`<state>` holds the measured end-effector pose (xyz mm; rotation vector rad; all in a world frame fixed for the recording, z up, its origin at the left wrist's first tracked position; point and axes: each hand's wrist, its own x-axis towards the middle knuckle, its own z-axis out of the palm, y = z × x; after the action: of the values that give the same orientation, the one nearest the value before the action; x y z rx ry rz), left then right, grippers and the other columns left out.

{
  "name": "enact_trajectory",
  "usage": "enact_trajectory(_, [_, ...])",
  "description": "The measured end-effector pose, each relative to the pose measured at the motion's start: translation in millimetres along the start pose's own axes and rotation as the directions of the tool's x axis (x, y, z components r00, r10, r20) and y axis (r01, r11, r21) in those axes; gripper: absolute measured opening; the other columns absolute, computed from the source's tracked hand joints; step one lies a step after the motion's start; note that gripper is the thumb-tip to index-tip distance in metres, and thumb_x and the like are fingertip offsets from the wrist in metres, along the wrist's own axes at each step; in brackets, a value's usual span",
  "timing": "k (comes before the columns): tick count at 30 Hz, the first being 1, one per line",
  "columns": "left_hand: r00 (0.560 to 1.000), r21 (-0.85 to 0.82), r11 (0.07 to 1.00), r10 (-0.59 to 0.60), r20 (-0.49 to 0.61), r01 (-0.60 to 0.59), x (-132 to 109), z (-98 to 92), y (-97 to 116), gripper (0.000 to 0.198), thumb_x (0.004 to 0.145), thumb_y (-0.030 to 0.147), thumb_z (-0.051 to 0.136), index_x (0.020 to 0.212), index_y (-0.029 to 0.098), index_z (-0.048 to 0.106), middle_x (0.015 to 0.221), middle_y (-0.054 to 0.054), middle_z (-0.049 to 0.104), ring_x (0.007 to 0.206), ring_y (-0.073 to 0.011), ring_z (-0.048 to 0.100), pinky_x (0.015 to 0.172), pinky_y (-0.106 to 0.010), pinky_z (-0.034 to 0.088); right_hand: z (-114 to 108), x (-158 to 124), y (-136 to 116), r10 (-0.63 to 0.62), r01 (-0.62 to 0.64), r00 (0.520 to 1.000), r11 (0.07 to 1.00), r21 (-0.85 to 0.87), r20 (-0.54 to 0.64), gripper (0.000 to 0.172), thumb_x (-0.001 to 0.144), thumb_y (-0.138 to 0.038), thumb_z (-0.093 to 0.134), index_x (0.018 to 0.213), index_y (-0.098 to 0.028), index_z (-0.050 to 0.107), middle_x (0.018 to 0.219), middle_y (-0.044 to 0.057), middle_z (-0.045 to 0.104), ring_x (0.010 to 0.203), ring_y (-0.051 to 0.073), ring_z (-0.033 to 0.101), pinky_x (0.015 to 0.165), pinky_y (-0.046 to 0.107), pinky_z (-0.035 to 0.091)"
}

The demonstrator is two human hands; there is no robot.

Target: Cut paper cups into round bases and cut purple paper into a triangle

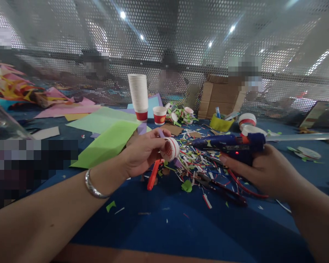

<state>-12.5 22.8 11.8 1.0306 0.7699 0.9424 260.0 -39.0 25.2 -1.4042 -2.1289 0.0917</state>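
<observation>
Paper pc [171, 149] wht w/ red stripes

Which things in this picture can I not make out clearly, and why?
In the head view:
Right hand: most fingers, hidden behind the glue gun.
Round white piece: left edge, covered by the left hand.
Clear rod: far end, cut off by the right edge.
Single cup: emblem details, too small to read.
</observation>
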Motion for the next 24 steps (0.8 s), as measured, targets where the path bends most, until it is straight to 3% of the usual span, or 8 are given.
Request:
enact_trajectory(2, [1.0,-0.012,1.0,0.008,0.008,-0.008,0.8,-0.8,-0.9,0.028,0.069,0.007,0.066,0.093,0.018,0.056,0.066,0.003,0.063,0.057,-0.0104,0.058,0.057,-0.024,0.045,-4.0,4.5,0.2,0.052,-0.053,0.998,0.998,0.029,0.023,0.037,0.092,-0.051,0.058,0.093,-0.018,0.076,0.088,0.008,0.079,0.078,0.026,0.071,0.074,0.038,0.056])
enact_trajectory(4, [1.0,-0.027,1.0,0.011,0.014,-0.011,1.3,-0.9,-1.2,0.028,0.068,0.005,0.065,0.091,0.018,0.056,0.065,0.003,0.063,0.057,-0.0102,0.058,0.057,-0.023,0.045,-7.9,8.3,3.2,0.118,-0.121,0.991,0.992,0.036,0.064,0.041,0.091,-0.055,0.059,0.092,-0.017,0.075,0.086,0.008,0.079,0.077,0.025,0.069,0.072,0.037,0.054])
enact_trajectory(8, [1.0,-0.057,0.998,0.009,0.021,-0.008,0.2,0.6,-0.6,0.028,0.065,0.003,0.064,0.089,0.018,0.057,0.063,0.003,0.063,0.055,-0.0099,0.057,0.055,-0.022,0.045,-12.3,12.2,18.4,0.3,-0.301,0.95,0.954,0.0,0.092,0.052,0.087,-0.063,0.062,0.058,-0.02,0.063,0.051,0.002,0.063,0.049,0.017,0.056,0.053,0.032,0.045])
enact_trajectory(12, [1.0,-0.063,0.998,-0.013,0.017,0.014,-3.2,3.3,0.6,0.026,0.065,0.004,0.067,0.086,0.017,0.059,0.064,0.002,0.063,0.055,-0.0099,0.057,0.055,-0.022,0.045,-12.3,13.8,37.3,0.458,-0.458,0.882,0.888,-0.023,0.115,0.056,0.089,-0.059,0.063,0.049,-0.02,0.058,0.048,0.004,0.062,0.043,0.014,0.054,0.047,0.029,0.04])
enact_trajectory(18, [0.999,-0.09,0.995,-0.026,0.038,0.03,-7.2,6.6,1.9,0.024,0.061,0.004,0.064,0.08,0.017,0.058,0.064,0.003,0.059,0.056,-0.0085,0.054,0.055,-0.021,0.043,-7.6,13.3,59.6,0.483,-0.5,0.854,0.864,0.053,0.193,0.055,0.093,-0.055,0.059,0.051,-0.02,0.058,0.052,0.009,0.067,0.044,0.017,0.063,0.046,0.028,0.05])
enact_trajectory(24, [0.998,-0.056,0.998,-0.016,0.066,0.02,-9.5,8.1,3.3,0.018,0.064,0.007,0.062,0.079,0.017,0.058,0.065,0.003,0.056,0.057,-0.0097,0.051,0.057,-0.024,0.042,-2.9,10.8,80.1,0.486,-0.494,0.85,0.869,-0.012,0.203,0.057,0.096,-0.058,0.053,0.054,-0.02,0.06,0.056,0.011,0.068,0.047,0.019,0.065,0.046,0.029,0.048])
